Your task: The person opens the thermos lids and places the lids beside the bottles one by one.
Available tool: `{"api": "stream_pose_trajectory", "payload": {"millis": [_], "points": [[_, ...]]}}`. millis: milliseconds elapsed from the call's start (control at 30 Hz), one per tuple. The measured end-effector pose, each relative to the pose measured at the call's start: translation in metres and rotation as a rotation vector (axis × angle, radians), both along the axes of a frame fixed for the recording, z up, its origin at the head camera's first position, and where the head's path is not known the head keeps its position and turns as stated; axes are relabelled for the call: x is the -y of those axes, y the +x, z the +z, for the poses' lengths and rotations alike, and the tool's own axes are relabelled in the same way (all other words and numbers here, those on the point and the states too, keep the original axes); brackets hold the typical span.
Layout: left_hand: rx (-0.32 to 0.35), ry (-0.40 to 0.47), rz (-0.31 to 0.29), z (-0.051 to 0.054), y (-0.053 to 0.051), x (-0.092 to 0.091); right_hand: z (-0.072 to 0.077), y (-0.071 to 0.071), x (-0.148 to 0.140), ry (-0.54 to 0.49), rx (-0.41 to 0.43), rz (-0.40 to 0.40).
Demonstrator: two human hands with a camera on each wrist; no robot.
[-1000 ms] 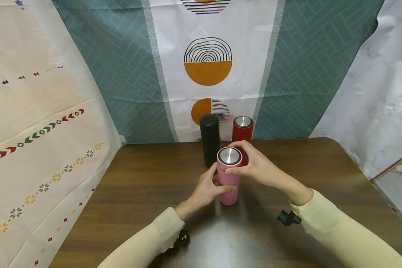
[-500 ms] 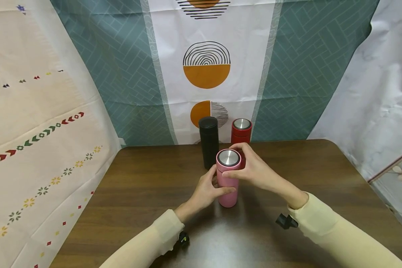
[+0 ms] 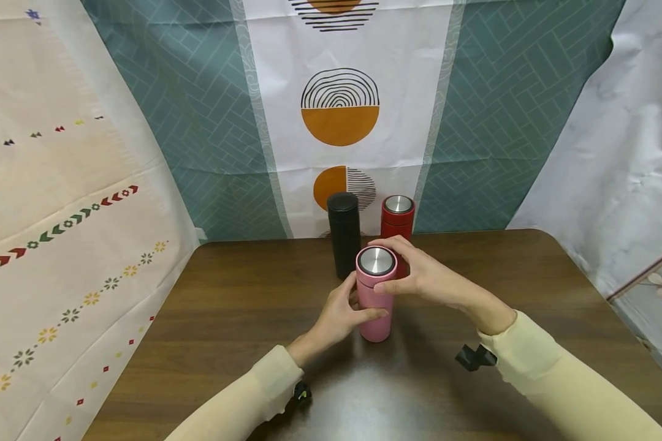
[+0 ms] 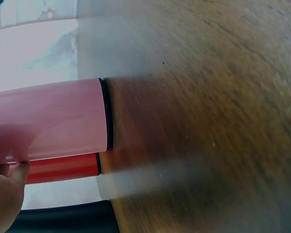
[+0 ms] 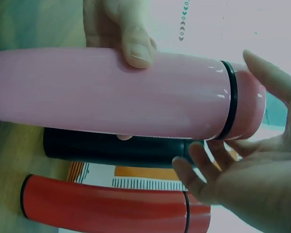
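A pink thermos bottle (image 3: 376,315) with a silver-topped lid (image 3: 377,261) stands upright on the wooden table. My left hand (image 3: 336,315) grips its body from the left, the thumb across the front. Around the lid from the right curves my right hand (image 3: 427,275). In the right wrist view, the right thumb (image 5: 271,75) is at one side of the lid, the fingers at the other; whether the thumb touches is hard to tell. A black bottle (image 3: 344,236) and a red thermos bottle (image 3: 398,217) stand behind, the red one partly hidden by my right hand.
The brown table (image 3: 243,306) ends just behind the bottles at a patterned teal and white cloth (image 3: 215,122). An embroidered cream cloth (image 3: 60,245) borders the left side, and a white cloth (image 3: 612,171) the right.
Around the lid, my right hand has turned: its thumb moved first slightly left, then right, and its index finger now reaches further left. My left hand and the pink bottle have stayed put.
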State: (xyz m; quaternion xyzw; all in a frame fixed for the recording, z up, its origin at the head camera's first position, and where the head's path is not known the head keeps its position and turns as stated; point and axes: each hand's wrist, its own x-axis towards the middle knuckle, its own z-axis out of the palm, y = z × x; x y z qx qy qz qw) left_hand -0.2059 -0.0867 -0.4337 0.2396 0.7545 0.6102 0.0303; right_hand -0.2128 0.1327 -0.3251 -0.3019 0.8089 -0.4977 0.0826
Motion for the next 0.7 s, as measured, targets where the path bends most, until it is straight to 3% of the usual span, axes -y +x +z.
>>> {"api": "stream_pose_trajectory", "payload": {"millis": [267,567,700], "points": [[-0.017,-0.004,-0.004,0.001,0.000,0.001,-0.012,0.006,0.013,-0.028,-0.106,-0.149],[0.003,0.001,-0.005,0.000,-0.001,0.000,-0.002,0.002,0.005,-0.011,-0.023,-0.027],[-0.011,-0.004,-0.001,0.000,-0.001,0.000,-0.004,0.004,0.007,-0.001,-0.039,-0.061]]}}
